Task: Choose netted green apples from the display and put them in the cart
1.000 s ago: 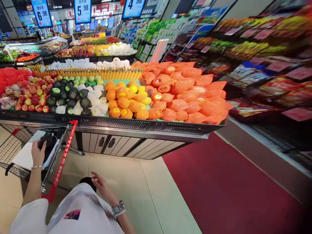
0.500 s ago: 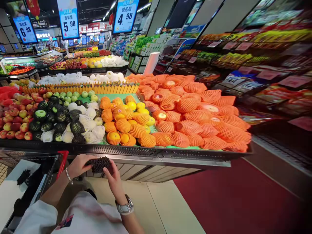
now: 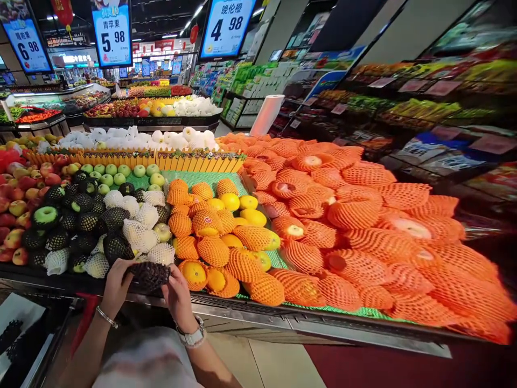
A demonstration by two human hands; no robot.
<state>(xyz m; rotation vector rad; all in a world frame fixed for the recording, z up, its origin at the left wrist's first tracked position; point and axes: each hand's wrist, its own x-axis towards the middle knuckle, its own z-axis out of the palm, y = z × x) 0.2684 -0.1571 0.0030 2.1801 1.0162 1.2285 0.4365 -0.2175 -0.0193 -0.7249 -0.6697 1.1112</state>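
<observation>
A black foam fruit net (image 3: 150, 277) is stretched sideways between my two hands at the front edge of the fruit stand. My left hand (image 3: 116, 285) pinches its left end, and a bracelet circles that wrist. On its right end are the closed fingers of my right hand (image 3: 178, 299), which wears a watch. Whether anything lies inside the net cannot be seen. Just beyond my hands are green apples in black nets (image 3: 117, 247) and white nets (image 3: 140, 236). Oranges in orange nets (image 3: 213, 251) lie to the right of them.
Red apples (image 3: 18, 207) fill the stand's left side, and fruit in coral nets (image 3: 363, 253) covers its right. A metal edge (image 3: 323, 335) runs along the front. At lower left, a cart (image 3: 24, 312) holds more black nets. A plastic bag roll (image 3: 267, 114) stands behind.
Both hands have moved forward with the black net, from in front of the stand to its edge beside the netted apples. My view has come closer to the stand.
</observation>
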